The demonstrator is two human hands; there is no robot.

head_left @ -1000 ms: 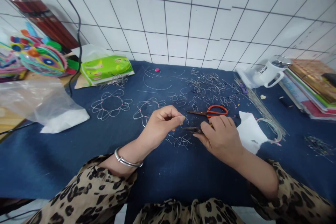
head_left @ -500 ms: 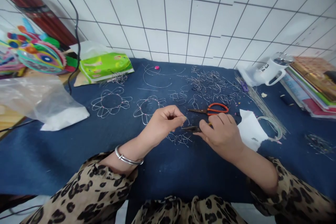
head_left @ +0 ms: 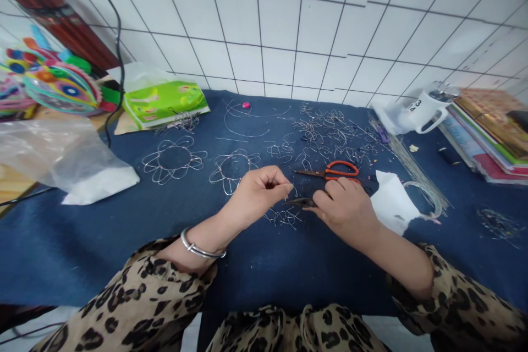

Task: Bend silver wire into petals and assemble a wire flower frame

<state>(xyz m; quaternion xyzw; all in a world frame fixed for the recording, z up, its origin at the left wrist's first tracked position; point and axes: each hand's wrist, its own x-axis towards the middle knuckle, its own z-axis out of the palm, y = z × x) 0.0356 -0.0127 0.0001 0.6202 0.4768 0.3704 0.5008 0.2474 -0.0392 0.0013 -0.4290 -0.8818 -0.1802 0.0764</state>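
Between thumb and forefinger, my left hand pinches a short curved piece of thin wire. My right hand is wrapped round a pair of pliers, whose dark jaws point left, close to the wire's lower end; whether they grip it I cannot tell. Just beyond the right hand lie orange-handled scissors. Bent wire pieces rest on the cloth below the pliers. Left of my left hand are two flower-shaped wire frames, one nearer and one farther left.
Tangled wire bits and a bundle of straight wires lie on the dark blue cloth. A white paper and wire coil sit at right, a mug behind. Left stand a tissue pack and plastic bag.
My right hand and the pliers have shifted very slightly. My left hand keeps its pinch on the wire, and the objects on the cloth lie as before.
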